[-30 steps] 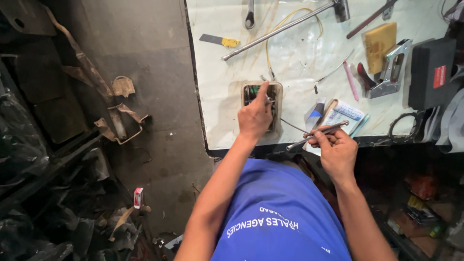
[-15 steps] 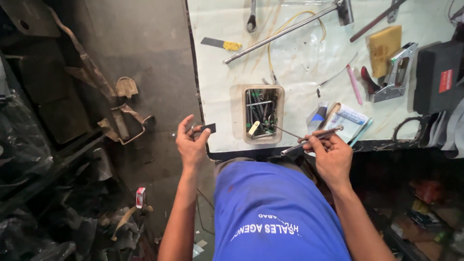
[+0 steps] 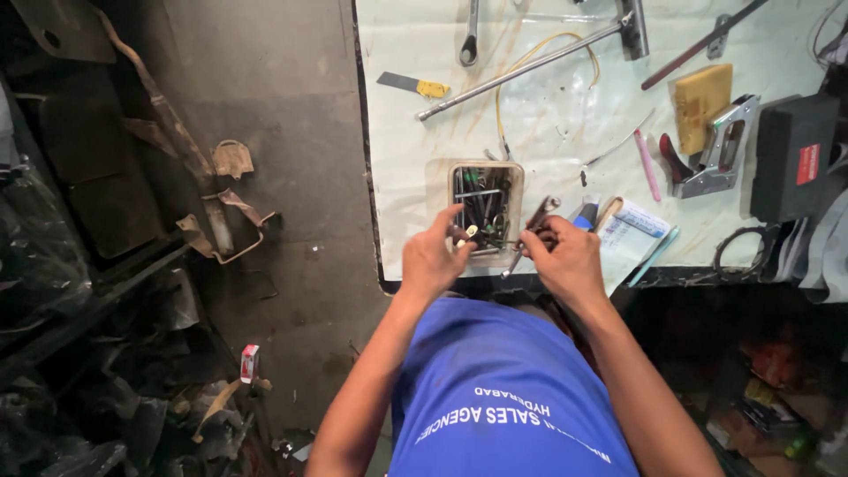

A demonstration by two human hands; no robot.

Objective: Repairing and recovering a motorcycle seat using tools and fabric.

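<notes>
Two hands meet at near edge of white worktop (image 3: 565, 141), just near clear plastic box (image 3: 484, 212) full of dark metal bits. Left hand (image 3: 433, 258) at box's near left corner, fingertips pinched on small pale-tipped piece (image 3: 472, 232). Right hand (image 3: 567, 256) just right of box, grip clamped on slim metal tool (image 3: 528, 231) angled far-right. Hands near each other, whether touching cannot tell. Small booklet (image 3: 638, 231) right of right hand. Staple gun (image 3: 720, 148), yellow block (image 3: 700, 95), long metal rod (image 3: 530, 62) farther off.
</notes>
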